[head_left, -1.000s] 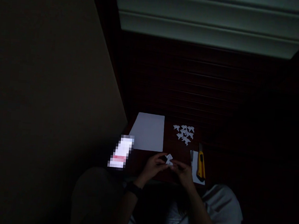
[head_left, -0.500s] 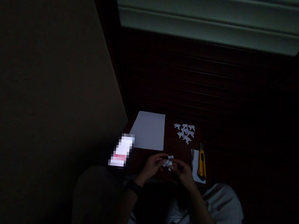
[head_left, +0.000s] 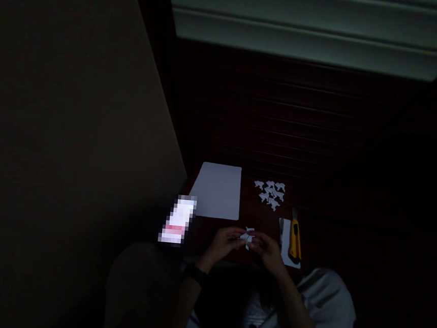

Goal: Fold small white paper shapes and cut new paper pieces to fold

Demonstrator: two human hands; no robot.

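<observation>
1. The left hand (head_left: 225, 243) grasps a folded paper piece (head_left: 248, 237) from its nine o'clock side, thumb and fingers pinched on the white paper.
2. The right hand (head_left: 268, 250) grips the same piece from three o'clock, its fingertips close to those of the left.
3. The folded paper piece sits between the two hands, above the near part of the dark table (head_left: 247, 207); its finer creases are too small and dim to tell.
4. Taking that piece as the clock's centre, a white sheet (head_left: 218, 192) lies flat between ten and eleven o'clock.
5. At one o'clock is a cluster of small folded papers (head_left: 271, 191), several touching or overlapping.
6. At three o'clock, beyond the right hand, a yellow cutter (head_left: 295, 240) lies partly over a white paper slip (head_left: 285, 241), its blade end pointing towards twelve.
7. Near nine o'clock glows a bright screen (head_left: 178, 220), blurred into blocks.
8. A dark wristband (head_left: 194, 274) circles the left wrist at eight o'clock.
</observation>
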